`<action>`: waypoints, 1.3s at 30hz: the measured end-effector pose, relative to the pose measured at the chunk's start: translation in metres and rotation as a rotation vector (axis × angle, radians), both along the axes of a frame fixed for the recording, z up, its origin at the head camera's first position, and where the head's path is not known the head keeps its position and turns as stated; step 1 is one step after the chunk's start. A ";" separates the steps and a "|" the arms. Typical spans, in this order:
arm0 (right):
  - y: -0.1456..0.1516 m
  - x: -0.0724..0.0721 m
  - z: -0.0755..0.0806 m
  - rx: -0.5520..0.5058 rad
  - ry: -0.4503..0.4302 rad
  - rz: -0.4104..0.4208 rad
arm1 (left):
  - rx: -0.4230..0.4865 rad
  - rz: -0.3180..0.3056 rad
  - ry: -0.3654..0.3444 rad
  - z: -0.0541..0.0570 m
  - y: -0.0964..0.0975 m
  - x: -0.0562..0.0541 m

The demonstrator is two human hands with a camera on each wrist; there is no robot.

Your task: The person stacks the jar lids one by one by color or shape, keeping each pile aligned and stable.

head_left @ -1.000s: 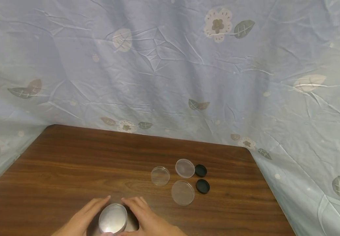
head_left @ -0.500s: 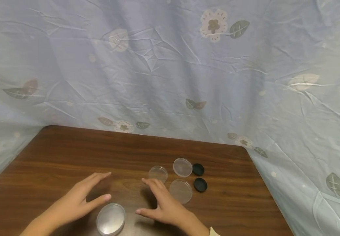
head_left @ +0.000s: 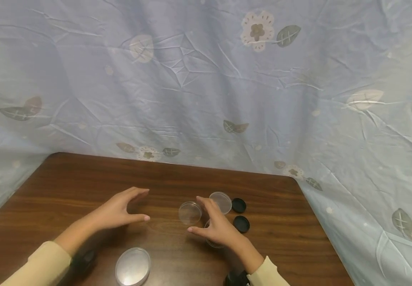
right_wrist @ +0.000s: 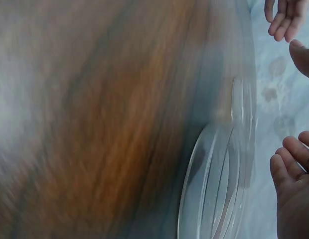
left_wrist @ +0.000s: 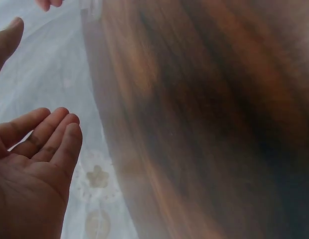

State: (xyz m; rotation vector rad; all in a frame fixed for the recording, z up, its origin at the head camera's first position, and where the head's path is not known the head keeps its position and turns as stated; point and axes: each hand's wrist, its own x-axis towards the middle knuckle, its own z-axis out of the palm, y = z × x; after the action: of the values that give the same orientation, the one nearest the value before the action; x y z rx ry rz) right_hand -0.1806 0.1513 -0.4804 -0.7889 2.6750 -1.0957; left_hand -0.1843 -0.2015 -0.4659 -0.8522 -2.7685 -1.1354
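Observation:
My left hand (head_left: pixel 123 209) is in the air over the table, left of a shallow clear round dish (head_left: pixel 188 214). Its fingers and thumb are spread apart and hold nothing. My right hand (head_left: pixel 218 225) hovers just right of that dish, thumb and fingers parted around nothing. Beneath the right hand a second clear dish (head_left: pixel 213 243) is mostly covered. Behind it lies a third clear dish (head_left: pixel 222 201), partly hidden by the fingers. Nearer the front edge sits a silvery round dish with a clear rim (head_left: pixel 132 266), apart from both hands. The right wrist view has clear dish rims (right_wrist: pixel 207 184) edge-on.
Two small black round caps (head_left: pixel 241 224) lie right of the clear dishes. The brown wooden table (head_left: pixel 95 174) ends at a pale blue floral cloth (head_left: pixel 191 99) hanging around it. Dark wrist-worn devices (head_left: pixel 236 279) show under the forearms.
Both hands have let go of the silvery dish and moved forward. The left hand went up the table; the right went right, towards the clear dishes. The silvery dish stays near the front.

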 end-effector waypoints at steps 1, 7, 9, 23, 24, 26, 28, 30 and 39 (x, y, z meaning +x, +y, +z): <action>0.002 -0.002 -0.001 0.005 -0.008 -0.004 | -0.007 -0.013 -0.007 -0.001 0.002 -0.004; 0.008 -0.014 -0.006 0.012 -0.021 -0.009 | -0.034 -0.080 -0.036 -0.007 0.019 -0.027; 0.008 -0.017 -0.007 0.018 -0.021 -0.014 | -0.039 -0.102 -0.043 -0.009 0.025 -0.033; 0.004 -0.024 -0.007 0.057 -0.055 -0.035 | -0.071 -0.223 -0.057 -0.019 0.064 -0.056; 0.004 -0.024 -0.007 0.058 -0.054 -0.032 | -0.070 -0.230 -0.063 -0.019 0.066 -0.057; 0.003 -0.024 -0.007 0.061 -0.052 -0.029 | -0.067 -0.249 -0.059 -0.021 0.072 -0.058; 0.002 -0.025 -0.007 0.075 -0.049 -0.030 | -0.061 -0.262 -0.061 -0.022 0.077 -0.059; 0.001 -0.025 -0.007 0.091 -0.043 -0.032 | -0.059 -0.271 -0.060 -0.023 0.081 -0.060; -0.004 -0.025 -0.002 0.192 -0.028 -0.025 | -0.090 -0.304 -0.074 -0.025 0.095 -0.065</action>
State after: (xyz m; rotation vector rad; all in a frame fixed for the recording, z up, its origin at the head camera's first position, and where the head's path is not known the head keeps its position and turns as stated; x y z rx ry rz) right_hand -0.2056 0.1470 -0.4828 -0.7015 2.7216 -0.8317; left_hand -0.2491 -0.1069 -0.4911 -1.3042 -2.8373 -1.1049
